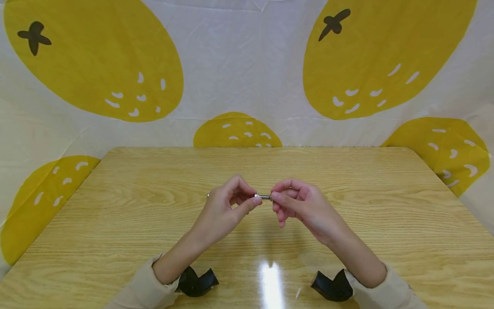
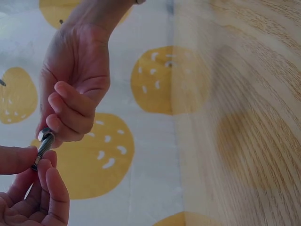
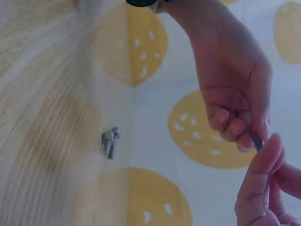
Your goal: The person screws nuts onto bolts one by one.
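Note:
Both hands hold a small metal bolt [image 1: 264,197] between them above the table. The left hand [image 1: 221,210] pinches its left end between thumb and fingers. A hexagonal nut or head shows beside those fingers in the left wrist view, with threaded bolt [image 2: 44,148] below it. At the other end, the right hand [image 1: 308,206] pinches the bolt with thumb and forefinger, its other fingers loosely curled. In the right wrist view, fingers cover most of the bolt [image 3: 257,142].
A few metal bolts [image 3: 110,141] lie together on the wooden table [image 3: 56,188] in the right wrist view; the head view does not show them. A white cloth [image 1: 243,64] with yellow fruit shapes hangs behind the table. Black bands [image 1: 197,282] sit at the wrists.

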### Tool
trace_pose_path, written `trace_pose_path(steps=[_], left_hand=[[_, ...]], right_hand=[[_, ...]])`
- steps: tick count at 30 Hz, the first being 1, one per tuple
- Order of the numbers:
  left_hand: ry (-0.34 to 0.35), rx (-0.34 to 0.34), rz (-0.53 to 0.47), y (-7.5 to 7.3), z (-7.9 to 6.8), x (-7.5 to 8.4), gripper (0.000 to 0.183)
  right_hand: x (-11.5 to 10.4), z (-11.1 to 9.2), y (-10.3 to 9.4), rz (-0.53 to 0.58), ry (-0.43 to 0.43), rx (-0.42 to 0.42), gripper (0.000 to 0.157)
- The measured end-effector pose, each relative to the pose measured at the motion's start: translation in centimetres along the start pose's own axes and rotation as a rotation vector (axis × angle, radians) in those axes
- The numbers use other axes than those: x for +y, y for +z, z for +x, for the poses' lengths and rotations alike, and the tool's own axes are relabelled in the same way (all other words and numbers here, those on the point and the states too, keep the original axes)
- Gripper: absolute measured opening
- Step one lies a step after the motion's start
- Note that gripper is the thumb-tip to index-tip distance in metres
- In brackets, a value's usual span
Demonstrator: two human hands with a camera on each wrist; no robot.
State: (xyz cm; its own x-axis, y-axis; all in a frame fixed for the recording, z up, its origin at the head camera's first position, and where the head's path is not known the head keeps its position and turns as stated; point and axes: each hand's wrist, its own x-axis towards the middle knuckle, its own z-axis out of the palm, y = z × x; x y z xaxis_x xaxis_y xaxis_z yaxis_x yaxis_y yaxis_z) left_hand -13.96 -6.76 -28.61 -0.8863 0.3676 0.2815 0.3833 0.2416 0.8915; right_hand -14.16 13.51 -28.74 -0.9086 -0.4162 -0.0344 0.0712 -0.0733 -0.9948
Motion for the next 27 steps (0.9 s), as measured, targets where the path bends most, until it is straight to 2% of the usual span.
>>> trace_pose_path(steps=[4, 7, 14, 23, 27], left_hand=[[-0.003, -0.001, 0.0, -0.02, -0.02, -0.06, 0.013], [-0.013, 0.002, 0.002, -0.05, -0.05, -0.02, 0.012], [-0.027, 0.006, -0.003, -0.11, -0.12, 0.05, 0.011], [-0.04, 0.015, -0.005, -0.09, -0.06, 0.06, 0.011], [-0.041, 0.018, -0.002, -0.1, -0.02, 0.01, 0.012]], right_hand=[[-0.16, -0.11, 0.17, -0.102, -0.025, 0.048, 0.025], [-0.21, -0.12, 0.27, -0.135, -0.043, 0.065, 0.026], [-0.19, -0.1, 0.35, -0.096, -0.066, 0.038, 0.025], [-0.33, -0.09, 0.4, -0.04, -0.019, 0.032, 0.024], [-0.39, -0.08, 0.35, -0.041, -0.003, 0.045, 0.029]])
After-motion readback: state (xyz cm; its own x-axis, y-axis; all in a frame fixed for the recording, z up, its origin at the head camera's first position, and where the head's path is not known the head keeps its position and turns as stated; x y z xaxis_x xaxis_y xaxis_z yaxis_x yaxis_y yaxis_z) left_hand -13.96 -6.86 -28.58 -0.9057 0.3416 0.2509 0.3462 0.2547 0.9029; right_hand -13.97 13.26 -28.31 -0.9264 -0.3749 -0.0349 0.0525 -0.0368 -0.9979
